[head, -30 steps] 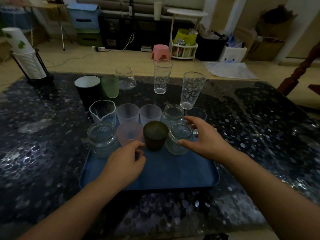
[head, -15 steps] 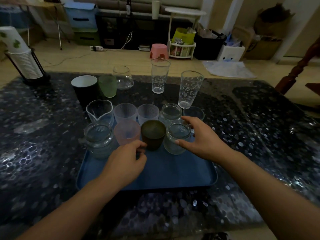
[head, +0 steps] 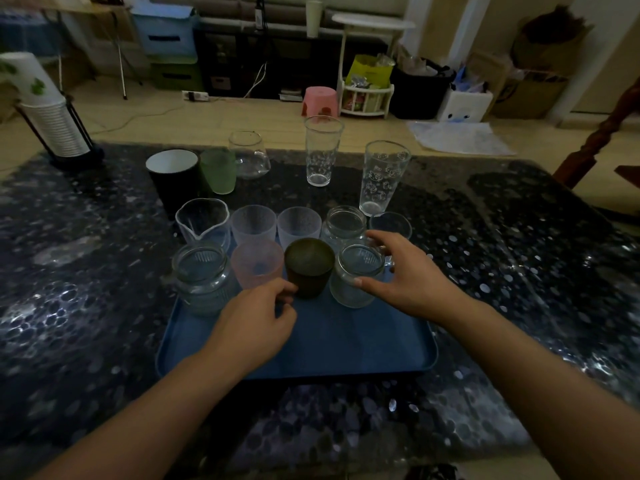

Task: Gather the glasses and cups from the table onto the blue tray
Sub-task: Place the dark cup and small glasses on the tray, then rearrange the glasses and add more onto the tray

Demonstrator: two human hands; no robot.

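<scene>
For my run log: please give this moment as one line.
left hand: touches dark cup | right hand: grips jar | blue tray: partly filled

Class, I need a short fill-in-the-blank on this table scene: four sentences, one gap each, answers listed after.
1. The cups are being gathered on a tray whose colour is ____.
2. The right hand grips a clear ____ on the tray.
3. The dark cup stands between that jar and a cup coloured ____.
4. The two tall patterned glasses stand on the table, ____ the tray.

Missing words: blue; jar; pink; beyond
</scene>
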